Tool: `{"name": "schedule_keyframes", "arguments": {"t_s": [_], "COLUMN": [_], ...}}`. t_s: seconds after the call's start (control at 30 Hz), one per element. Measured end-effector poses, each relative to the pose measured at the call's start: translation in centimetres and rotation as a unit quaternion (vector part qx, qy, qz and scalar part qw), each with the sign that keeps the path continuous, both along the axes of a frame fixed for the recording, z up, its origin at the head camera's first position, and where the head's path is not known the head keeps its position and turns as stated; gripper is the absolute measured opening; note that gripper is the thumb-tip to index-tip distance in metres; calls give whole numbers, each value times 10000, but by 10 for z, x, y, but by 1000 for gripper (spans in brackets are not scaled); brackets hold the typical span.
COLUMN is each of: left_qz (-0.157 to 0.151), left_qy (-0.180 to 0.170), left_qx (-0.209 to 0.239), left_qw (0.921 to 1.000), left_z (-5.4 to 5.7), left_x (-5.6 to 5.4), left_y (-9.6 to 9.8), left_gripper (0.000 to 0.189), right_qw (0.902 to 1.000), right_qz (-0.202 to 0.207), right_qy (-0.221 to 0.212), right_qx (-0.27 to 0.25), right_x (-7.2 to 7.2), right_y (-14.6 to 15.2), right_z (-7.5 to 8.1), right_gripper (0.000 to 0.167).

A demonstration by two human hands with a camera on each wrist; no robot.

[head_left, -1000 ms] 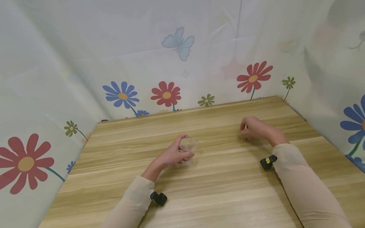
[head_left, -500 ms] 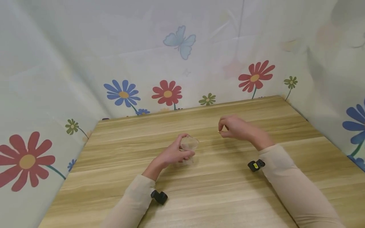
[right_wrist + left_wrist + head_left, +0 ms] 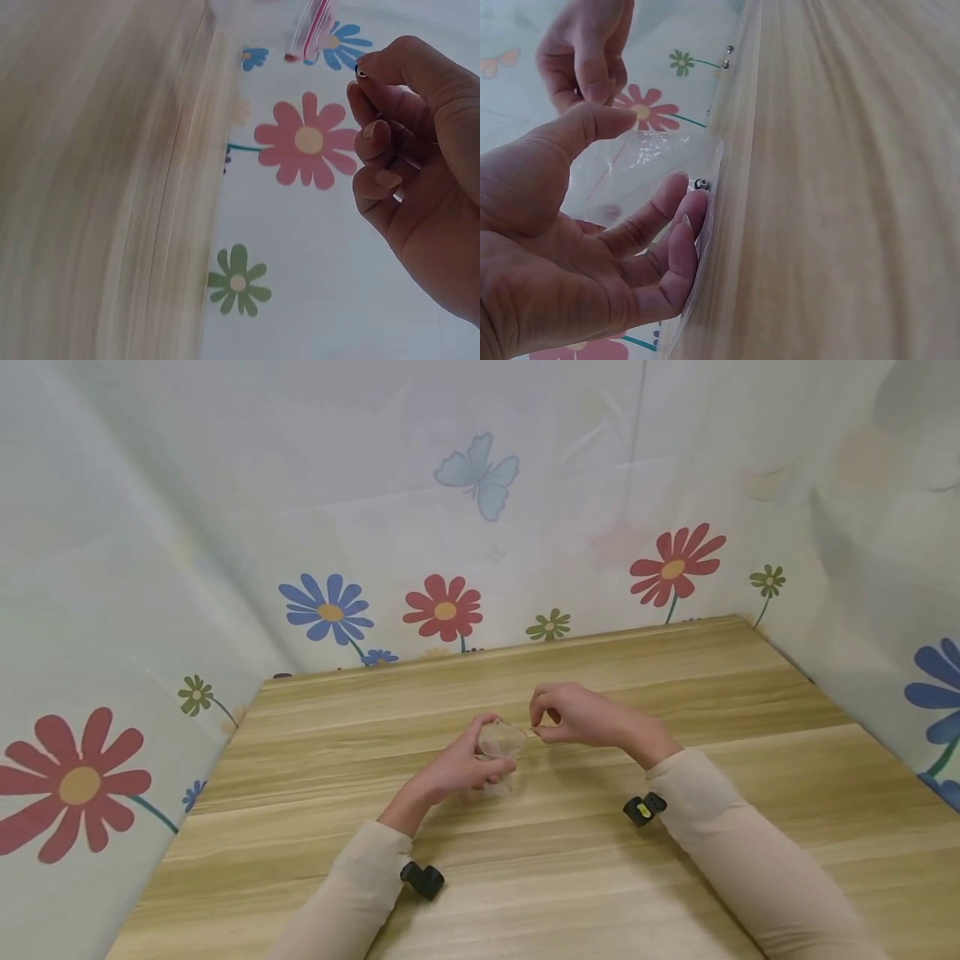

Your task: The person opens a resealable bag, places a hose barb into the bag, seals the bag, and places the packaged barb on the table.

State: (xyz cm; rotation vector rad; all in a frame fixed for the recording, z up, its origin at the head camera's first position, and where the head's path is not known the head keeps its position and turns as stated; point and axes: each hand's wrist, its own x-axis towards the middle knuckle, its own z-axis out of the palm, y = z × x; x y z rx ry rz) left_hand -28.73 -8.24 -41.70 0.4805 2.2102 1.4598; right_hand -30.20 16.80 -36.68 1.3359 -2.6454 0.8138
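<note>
In the head view my left hand [image 3: 461, 767] holds a clear plastic zip bag [image 3: 501, 740] upright on the table, its mouth spread between thumb and fingers. The left wrist view shows a small shiny metal piece [image 3: 701, 184] low in the bag, by the fingertips. To the right of the bag's mouth, my right hand [image 3: 581, 714] pinches a tiny metal bead-like piece [image 3: 361, 73] between thumb and index finger. The right wrist view shows the bag's pink zip strip [image 3: 311, 30] a short way from those fingertips.
Further along the wood-grain table [image 3: 600, 877], small metal pieces [image 3: 726, 64] lie loose in the left wrist view. A white curtain [image 3: 360, 460] printed with flowers borders the table at the back and sides.
My right hand has picked up a tiny metal piece at the right and carried it left to beside the bag's mouth. My left hand keeps holding the bag in place.
</note>
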Motion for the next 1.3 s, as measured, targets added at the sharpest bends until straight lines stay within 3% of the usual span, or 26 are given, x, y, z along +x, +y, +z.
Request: {"name": "schedule_keyframes", "arguments": {"t_s": [0.3, 0.63, 1.1, 1.3], "left_qz": [-71, -76, -55, -48], "left_qy": [31, 14, 55, -1], "left_qx": [-108, -98, -117, -92], "left_qw": [9999, 9999, 9999, 9999], "left_z": [0, 1, 1, 2], "left_x": [0, 0, 0, 1], "left_y": [-2, -1, -3, -2], "left_gripper": [86, 87, 84, 80], "right_qw": [9992, 9982, 9984, 9982], "right_qz": [21, 79, -61, -420], "right_qy": [54, 132, 46, 149], "right_qx": [395, 583, 559, 408], "right_x": [-5, -4, -2, 0], "right_y": [-29, -38, -38, -14], "right_z": [-2, -3, -2, 7], "right_gripper": [3, 4, 4, 3]}}
